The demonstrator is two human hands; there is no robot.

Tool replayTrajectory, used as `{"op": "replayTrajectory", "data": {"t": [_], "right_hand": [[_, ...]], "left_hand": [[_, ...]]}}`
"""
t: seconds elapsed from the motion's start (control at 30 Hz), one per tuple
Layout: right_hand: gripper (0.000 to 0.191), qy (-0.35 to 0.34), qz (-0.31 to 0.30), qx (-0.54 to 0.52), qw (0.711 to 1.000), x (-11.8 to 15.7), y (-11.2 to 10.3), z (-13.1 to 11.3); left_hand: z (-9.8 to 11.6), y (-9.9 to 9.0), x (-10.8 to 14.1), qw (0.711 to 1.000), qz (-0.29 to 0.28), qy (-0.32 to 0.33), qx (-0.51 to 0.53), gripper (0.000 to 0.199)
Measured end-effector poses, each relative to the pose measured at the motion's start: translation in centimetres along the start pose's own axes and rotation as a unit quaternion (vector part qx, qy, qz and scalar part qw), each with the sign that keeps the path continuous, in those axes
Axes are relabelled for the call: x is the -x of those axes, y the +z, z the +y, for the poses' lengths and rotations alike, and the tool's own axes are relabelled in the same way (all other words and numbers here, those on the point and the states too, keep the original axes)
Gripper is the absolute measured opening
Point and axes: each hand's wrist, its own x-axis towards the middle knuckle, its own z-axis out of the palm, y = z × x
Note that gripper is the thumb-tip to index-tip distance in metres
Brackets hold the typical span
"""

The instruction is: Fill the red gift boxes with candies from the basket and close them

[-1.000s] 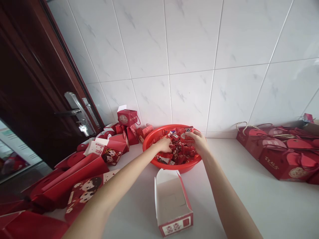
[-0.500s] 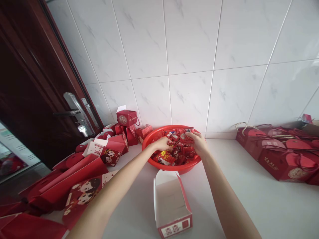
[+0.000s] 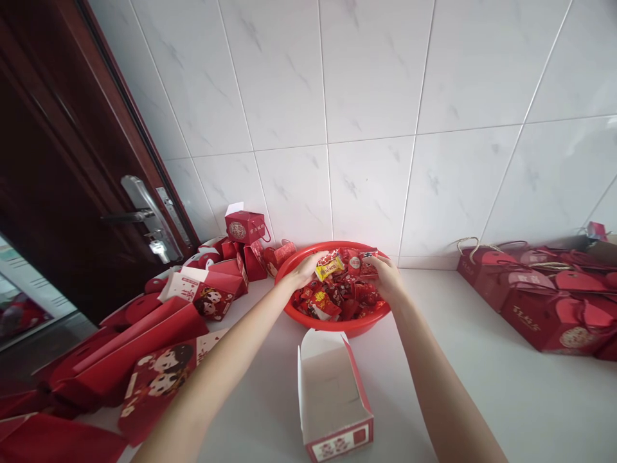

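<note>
basin (image 3: 348, 326): glossy plastic | wrappers (image 3: 330, 268): shiny film | open box (image 3: 332, 405): smooth card | tiles (image 3: 371, 186): glossy | handle (image 3: 139, 216): metal

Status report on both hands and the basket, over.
Left hand: gripping yellow packet. Right hand: gripping red packet. Both at basket. Open box nearer, not blocking hands.

Wht tiled wall (image 3: 371, 83), dk brn door (image 3: 58, 128) L.
</note>
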Motion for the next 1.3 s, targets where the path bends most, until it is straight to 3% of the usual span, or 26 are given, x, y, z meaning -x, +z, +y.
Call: {"op": "replayTrajectory", "data": {"t": [0.23,0.47,0.73,0.97,1.17,1.3], "right_hand": [[0.009,0.001,-0.008,0.000,1.000,0.0,0.0,0.0],[0.010,0.002,-0.010,-0.002,1.000,0.2,0.0,-0.1],[0.009,0.005,-0.030,0.002,1.000,0.6,0.0,-0.6],[0.018,0.034,-0.124,-0.044,0.991,1.1,-0.2,-1.4],[0.034,0.036,-0.233,-0.011,0.972,2.6,0.4,-3.2],[0.036,0.021,-0.269,0.048,0.962,3.9,1.2,-4.2]], "left_hand": [[0.3,0.0,0.3,0.995,-0.002,-0.018,0.093,0.023],[0.6,-0.1,0.9,0.997,0.004,0.020,0.075,0.057],[0.5,-0.2,1.1,0.997,-0.006,0.073,0.014,0.049],[0.9,-0.3,3.1,0.992,0.010,0.125,-0.030,0.049],[1.5,0.1,6.5,0.984,0.064,0.163,-0.026,0.051],[2.1,0.9,8.4,0.976,0.101,0.194,0.001,0.052]]}}
